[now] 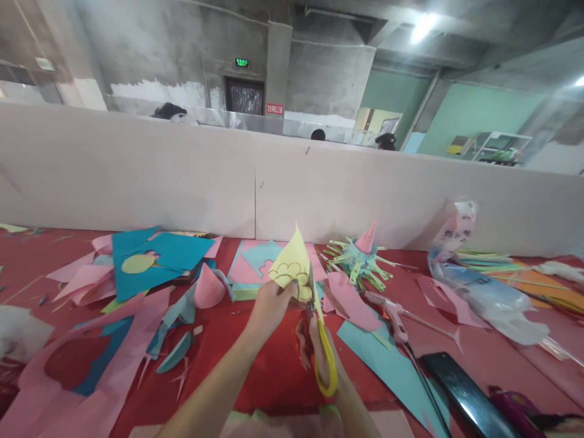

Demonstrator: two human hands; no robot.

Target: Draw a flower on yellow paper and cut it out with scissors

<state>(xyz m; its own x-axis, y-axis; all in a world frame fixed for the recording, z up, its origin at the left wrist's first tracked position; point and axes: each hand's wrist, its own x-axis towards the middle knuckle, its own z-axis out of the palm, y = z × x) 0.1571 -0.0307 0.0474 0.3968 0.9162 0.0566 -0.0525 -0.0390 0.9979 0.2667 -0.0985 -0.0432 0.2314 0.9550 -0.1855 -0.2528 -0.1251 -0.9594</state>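
Observation:
Pinched in my left hand point(274, 304) is a piece of yellow paper point(292, 255) with a pointed top and a scalloped flower outline drawn on it. My right hand point(314, 340) grips a pair of scissors point(327, 365) with yellow handles. The scissor blades point up along the right side of the paper, where a narrow yellow strip hangs beside them. Whether the blades are fully closed is hard to see. Both hands are over the middle of the red table point(274, 380). Behind them lie pink and light blue sheets.
A pink paper cone point(208, 287) and blue sheets point(159, 258) lie to the left. At the right are a spiky paper piece with a pink cone point(367, 238), a glue gun point(395, 319), a phone point(465, 389) and a plastic bag point(490, 301). A white partition point(182, 176) stands behind.

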